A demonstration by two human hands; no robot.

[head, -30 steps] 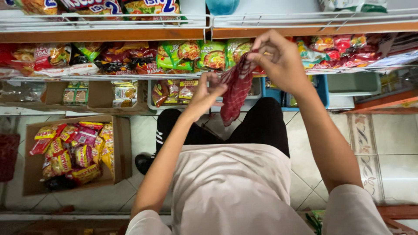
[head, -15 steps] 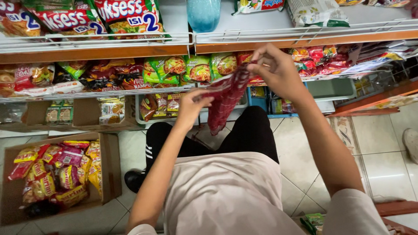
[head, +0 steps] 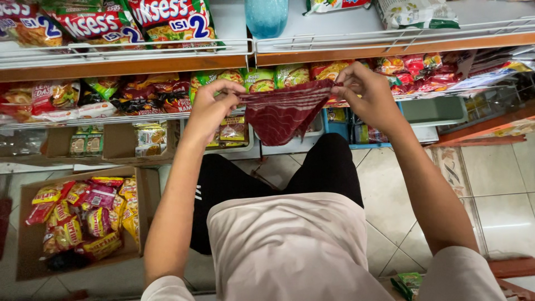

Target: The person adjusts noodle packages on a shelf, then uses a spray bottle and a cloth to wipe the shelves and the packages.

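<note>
Dark red striped cloth [head: 284, 111] stretched between both hands in front of the snack shelves [head: 139, 64]. Left hand [head: 210, 107] and right hand [head: 365, 96] each pinch a corner. Cardboard box [head: 33, 253] below-left holds, I think, snack packets [head: 89, 217].

Cloth [head: 284, 114]: stretched between left hand [head: 210, 107] and right hand [head: 368, 97], before the middle shelf [head: 111, 120].
Cardboard box [head: 33, 245]: on the floor, near left, snack packets [head: 89, 217] inside.
Top shelf [head: 139, 61]: far, above the hands.
</note>
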